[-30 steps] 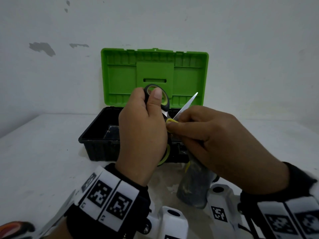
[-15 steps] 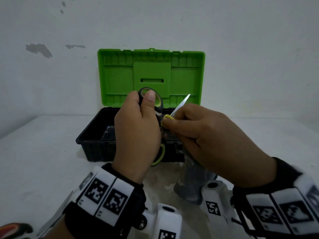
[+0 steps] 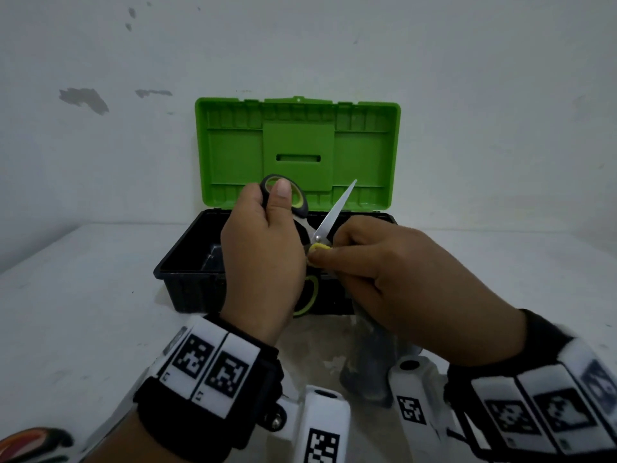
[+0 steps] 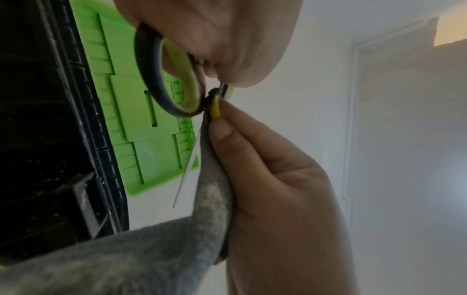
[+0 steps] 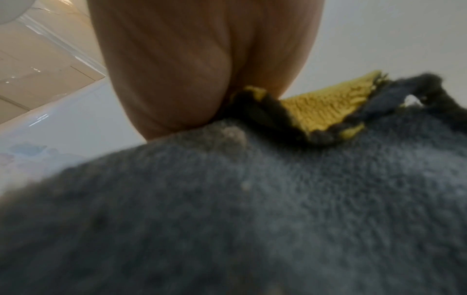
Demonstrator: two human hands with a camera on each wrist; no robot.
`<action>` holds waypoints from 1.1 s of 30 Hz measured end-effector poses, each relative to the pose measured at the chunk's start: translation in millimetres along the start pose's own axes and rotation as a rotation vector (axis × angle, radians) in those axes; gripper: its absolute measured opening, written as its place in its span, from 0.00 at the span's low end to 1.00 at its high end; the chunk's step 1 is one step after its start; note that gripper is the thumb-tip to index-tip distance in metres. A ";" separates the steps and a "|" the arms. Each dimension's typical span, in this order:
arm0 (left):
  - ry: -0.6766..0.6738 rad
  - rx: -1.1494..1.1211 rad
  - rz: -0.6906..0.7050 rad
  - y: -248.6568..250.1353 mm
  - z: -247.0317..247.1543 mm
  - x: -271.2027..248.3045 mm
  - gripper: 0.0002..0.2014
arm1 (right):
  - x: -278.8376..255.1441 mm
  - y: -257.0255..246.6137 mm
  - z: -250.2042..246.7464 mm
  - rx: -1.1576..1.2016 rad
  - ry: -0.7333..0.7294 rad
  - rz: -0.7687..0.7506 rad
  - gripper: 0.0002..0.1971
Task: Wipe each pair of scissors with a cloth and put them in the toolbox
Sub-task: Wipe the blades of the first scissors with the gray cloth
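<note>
My left hand (image 3: 267, 248) grips the black-and-yellow-green handles of a pair of scissors (image 3: 335, 208) in front of the toolbox (image 3: 187, 262). The blade points up and right, with its tip over the green lid (image 3: 233, 155). My right hand (image 3: 384, 272) pinches a grey cloth with a yellow edge (image 3: 319, 249) around the blade close to the pivot. In the left wrist view the cloth (image 4: 209, 199) hangs down from the right hand's fingertips (image 4: 222, 127) beside the handle ring (image 4: 164, 79). The right wrist view is filled by the cloth (image 5: 252, 199).
The toolbox stands open against a white wall, its black base on a white table (image 3: 83, 295). Another dark-handled tool (image 3: 33, 444) shows at the bottom left edge. Wrist cameras and marker bands cover the lower part of the head view.
My right hand with the cloth has slid back down the blade toward the pivot, so more of the bare blade shows. Both hands sit slightly lower than a second ago.
</note>
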State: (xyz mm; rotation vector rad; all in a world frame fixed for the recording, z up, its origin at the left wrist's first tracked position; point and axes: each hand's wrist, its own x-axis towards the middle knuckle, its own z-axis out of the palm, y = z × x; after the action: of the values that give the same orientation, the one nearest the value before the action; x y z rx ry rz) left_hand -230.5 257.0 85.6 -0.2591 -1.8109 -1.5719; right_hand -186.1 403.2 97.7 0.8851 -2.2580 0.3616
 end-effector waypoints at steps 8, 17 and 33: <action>0.024 0.000 -0.017 3.6 -2.3 1.4 0.17 | 1.4 -3.6 8.7 -0.011 0.035 0.037 0.16; 0.033 -0.011 -0.035 2.6 -4.1 3.9 0.18 | -0.2 -3.4 6.8 0.007 0.045 0.022 0.16; -0.059 -0.515 -0.255 31.4 -22.4 -9.8 0.13 | -37.3 4.0 -61.1 0.082 -0.421 0.504 0.02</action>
State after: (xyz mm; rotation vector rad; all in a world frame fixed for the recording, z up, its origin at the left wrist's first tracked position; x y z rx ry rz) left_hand -196.8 246.6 104.2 -0.3221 -1.4957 -2.2229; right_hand -138.6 453.3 117.2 0.4434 -2.8739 0.5327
